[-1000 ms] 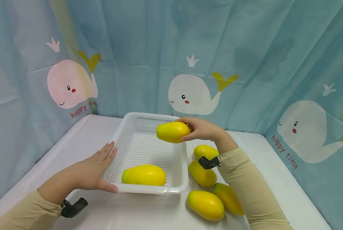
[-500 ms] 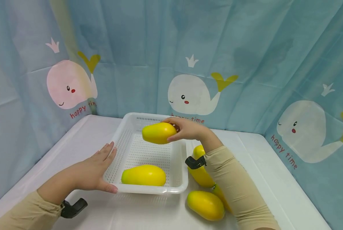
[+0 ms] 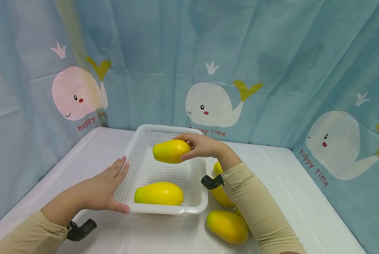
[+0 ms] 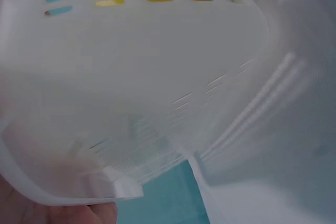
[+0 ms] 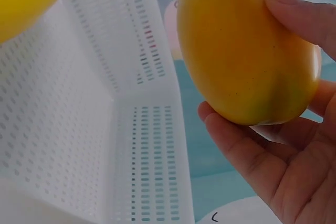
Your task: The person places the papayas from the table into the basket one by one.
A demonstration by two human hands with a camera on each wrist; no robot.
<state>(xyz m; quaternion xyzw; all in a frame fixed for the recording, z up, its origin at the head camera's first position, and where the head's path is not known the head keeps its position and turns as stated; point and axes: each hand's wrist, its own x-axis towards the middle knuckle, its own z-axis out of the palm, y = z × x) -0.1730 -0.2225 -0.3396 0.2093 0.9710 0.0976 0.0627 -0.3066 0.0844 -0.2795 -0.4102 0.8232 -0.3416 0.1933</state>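
In the head view my right hand [image 3: 202, 145] grips a yellow papaya [image 3: 170, 151] by its right end and holds it over the white basket [image 3: 183, 210]. Seen from the right wrist, the thumb lies on one side of the held papaya [image 5: 247, 51] and the fingers reach under the other. Another papaya [image 3: 159, 193] lies inside along the basket's near wall. My left hand [image 3: 103, 188] rests with spread, straight fingers against the basket's left side, its thumb at the near left corner. The left wrist view shows the basket's outer wall [image 4: 131, 51] close up.
Right of the basket, several more papayas lie on the white table [image 3: 304, 183], the nearest papaya [image 3: 227, 227] in full sight. My right sleeve [image 3: 256, 201] partly covers the others. A blue curtain [image 3: 151, 70] with whale prints hangs behind the table.
My right hand has carried the papaya leftward from the basket's right rim to over its middle, then slightly lower. The left hand and the basket stay in place.
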